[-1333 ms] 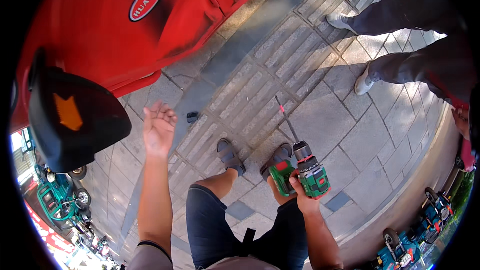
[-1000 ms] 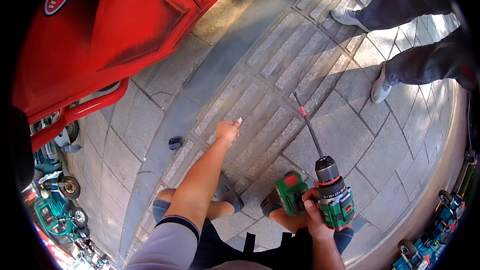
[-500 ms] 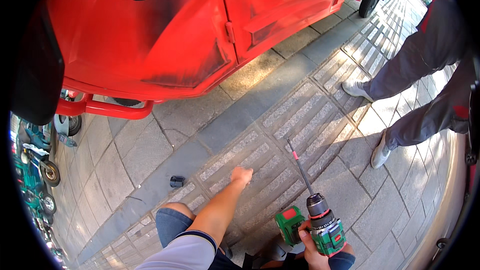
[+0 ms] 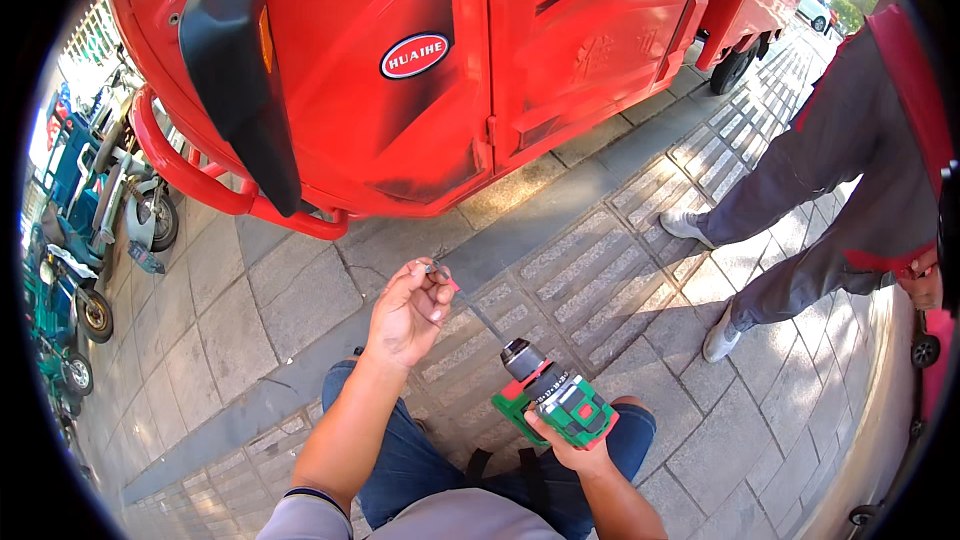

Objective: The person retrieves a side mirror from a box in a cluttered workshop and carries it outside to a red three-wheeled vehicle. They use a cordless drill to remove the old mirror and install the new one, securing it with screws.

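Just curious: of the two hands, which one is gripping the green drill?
The right hand grips the green drill by its handle; the left hand only pinches the tip of its long bit.

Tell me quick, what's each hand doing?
Left hand: fingers pinched shut on the tip of the drill bit.
Right hand: closed around the green cordless drill.

Your drill (image 4: 556, 404): green and red moulded plastic, slightly glossy, with a dark metal chuck. The long bit (image 4: 470, 302) you pinch is thin bare metal, dull grey. The vehicle panel (image 4: 420, 120) is painted sheet metal, glossy red; its mirror housing (image 4: 240, 80) is matt black plastic. Pavement (image 4: 600, 260): rough grey stone slabs, some ribbed. Your jeans (image 4: 400, 460): blue denim cloth.
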Available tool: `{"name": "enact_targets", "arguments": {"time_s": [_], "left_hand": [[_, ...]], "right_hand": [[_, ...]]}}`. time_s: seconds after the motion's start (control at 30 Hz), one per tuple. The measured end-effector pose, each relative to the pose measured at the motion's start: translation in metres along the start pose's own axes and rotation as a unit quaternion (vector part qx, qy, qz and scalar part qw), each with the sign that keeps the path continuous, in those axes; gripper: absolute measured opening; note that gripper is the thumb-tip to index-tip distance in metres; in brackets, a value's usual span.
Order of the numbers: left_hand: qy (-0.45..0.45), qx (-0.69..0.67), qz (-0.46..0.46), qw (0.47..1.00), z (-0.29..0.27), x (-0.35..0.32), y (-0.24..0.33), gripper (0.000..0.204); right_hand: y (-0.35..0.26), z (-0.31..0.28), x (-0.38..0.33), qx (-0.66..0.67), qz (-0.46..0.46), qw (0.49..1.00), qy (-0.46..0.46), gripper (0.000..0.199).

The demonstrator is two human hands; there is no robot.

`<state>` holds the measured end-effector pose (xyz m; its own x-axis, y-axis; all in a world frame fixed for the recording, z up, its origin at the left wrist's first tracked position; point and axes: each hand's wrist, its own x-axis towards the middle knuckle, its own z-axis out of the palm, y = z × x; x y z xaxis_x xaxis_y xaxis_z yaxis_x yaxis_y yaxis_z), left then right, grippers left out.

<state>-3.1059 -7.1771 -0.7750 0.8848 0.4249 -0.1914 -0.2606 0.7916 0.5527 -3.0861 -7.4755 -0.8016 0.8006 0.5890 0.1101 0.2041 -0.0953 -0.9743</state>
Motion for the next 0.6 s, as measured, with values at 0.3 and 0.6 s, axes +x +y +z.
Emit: {"name": "enact_targets", "arguments": {"time_s": [0.3, 0.6], "left_hand": [[0.082, 0.271, 0.072, 0.957, 0.023, 0.027, 0.001, 0.014], [0.021, 0.478, 0.261, 0.839, 0.070, 0.120, 0.031, 0.018]], "right_hand": [[-0.029, -0.001, -0.011, 0.156, 0.066, 0.981, 0.094, 0.023], [-0.015, -0.011, -0.034, 0.243, 0.108, 0.949, 0.172, 0.041]]}}
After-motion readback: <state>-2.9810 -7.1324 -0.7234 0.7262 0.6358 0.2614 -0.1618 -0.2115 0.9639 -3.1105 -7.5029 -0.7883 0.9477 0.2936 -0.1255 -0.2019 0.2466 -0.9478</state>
